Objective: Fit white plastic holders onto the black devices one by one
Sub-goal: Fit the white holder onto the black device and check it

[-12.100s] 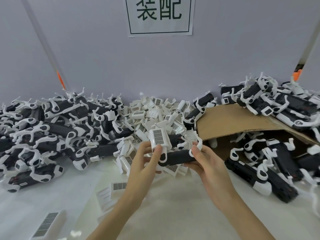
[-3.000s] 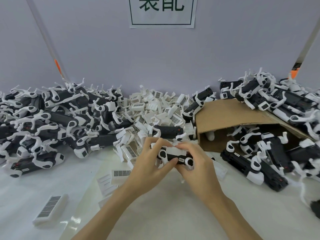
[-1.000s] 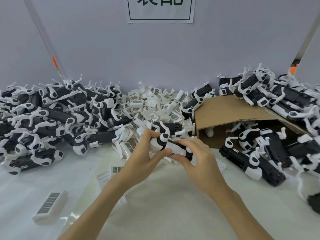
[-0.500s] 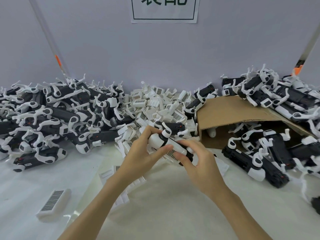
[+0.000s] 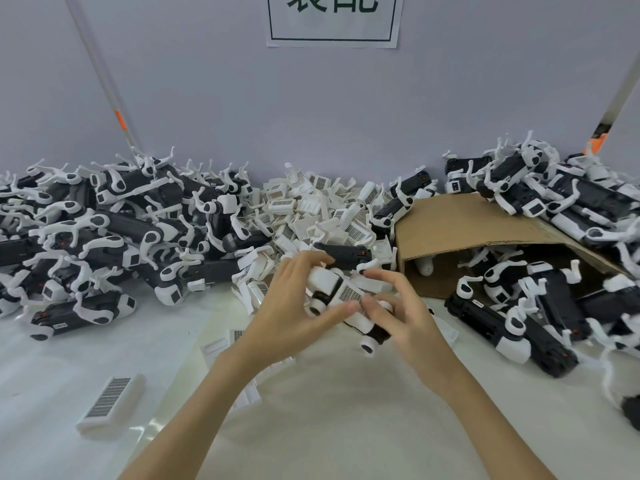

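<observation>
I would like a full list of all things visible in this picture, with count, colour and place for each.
Held device with holder: one, black and white, centre, between both hands.
Loose white holders: many, white, heap at centre back.
Devices, left pile: many, black with white parts, left.
Devices, right pile: many, black with white parts, right, on and under the cardboard.
Cardboard: one, brown, right of centre.
Single holder: one, white with barcode, front left.
Sign: one, white, wall, top.
Table: white.
Left hand: grips the held device.
Right hand: fingers on the device.
</observation>
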### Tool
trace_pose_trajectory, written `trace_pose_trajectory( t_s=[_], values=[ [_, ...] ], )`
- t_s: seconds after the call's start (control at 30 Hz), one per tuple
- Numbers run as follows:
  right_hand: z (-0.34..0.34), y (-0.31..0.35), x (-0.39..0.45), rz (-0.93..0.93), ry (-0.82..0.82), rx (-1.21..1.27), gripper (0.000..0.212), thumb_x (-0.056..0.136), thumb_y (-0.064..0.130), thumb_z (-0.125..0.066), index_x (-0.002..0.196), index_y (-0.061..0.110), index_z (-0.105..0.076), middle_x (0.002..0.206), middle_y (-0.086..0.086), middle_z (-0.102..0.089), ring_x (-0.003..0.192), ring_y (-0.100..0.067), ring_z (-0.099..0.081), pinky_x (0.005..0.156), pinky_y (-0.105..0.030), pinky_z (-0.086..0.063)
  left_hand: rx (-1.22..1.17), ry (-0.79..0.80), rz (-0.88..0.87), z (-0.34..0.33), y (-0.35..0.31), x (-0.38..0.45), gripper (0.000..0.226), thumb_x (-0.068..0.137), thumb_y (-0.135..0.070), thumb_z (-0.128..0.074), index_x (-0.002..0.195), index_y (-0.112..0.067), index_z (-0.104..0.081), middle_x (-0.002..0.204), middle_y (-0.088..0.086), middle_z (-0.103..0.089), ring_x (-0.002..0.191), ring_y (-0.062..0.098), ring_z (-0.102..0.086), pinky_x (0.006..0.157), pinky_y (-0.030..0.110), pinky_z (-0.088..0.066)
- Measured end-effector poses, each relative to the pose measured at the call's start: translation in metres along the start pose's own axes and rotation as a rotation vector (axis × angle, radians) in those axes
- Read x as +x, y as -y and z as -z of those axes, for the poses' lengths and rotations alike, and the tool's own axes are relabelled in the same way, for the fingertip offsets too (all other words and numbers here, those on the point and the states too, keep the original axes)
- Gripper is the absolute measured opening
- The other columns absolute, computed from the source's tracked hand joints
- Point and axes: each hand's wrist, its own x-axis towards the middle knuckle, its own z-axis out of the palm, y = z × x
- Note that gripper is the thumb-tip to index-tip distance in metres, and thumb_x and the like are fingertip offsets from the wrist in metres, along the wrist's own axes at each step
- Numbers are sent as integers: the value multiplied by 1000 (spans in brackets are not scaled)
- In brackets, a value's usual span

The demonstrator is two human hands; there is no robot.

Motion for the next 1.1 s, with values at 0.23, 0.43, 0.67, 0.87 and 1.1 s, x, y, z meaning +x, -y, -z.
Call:
trace_pose_trajectory(
  t_s=[0.23,0.43,0.67,0.87,1.1],
  values=[
    [3,-2,1,-106,146,102,40,97,53,-57,132,36,-66,120,-11,-69,105,-21,-69,89,-40,-57,-330,49,105,1,-1,0,43,76,-55,-87,105,-34,-65,97,-13,-74,92,5,-71,81,21,-54],
    [-11,-12,-3,330,-20,-631,54,95,31,-75,146,34,-56,138,21,-61,131,-3,-55,108,-30,-47,-278,-114,237,-10,0,0,61,61,-68,-92,93,-26,-61,83,-2,-73,78,26,-69,75,50,-58],
    [-26,-16,-2,441,-228,-794,67,83,3,-85,142,21,-62,118,13,-73,108,1,-50,88,-22,-42,-185,-135,239,-18,-6,-2,77,54,-87,-83,91,-27,-52,76,-12,-64,64,4,-54,58,23,-47],
    [-15,-23,1,254,-78,-690,68,93,16,-77,140,57,-49,120,42,-57,121,8,-52,98,-22,-46,-48,-183,214,-14,-9,-3,61,68,-80,-77,90,-27,-55,70,-8,-63,63,10,-57,63,39,-53],
    [-16,-29,-1,178,28,-443,57,93,-5,-66,137,31,-60,129,11,-67,123,-14,-64,101,-41,-55,429,-438,-416,-30,-19,-11,63,59,-54,-96,78,-10,-55,65,-15,-51,64,8,-29,63,25,-38]
  ],
)
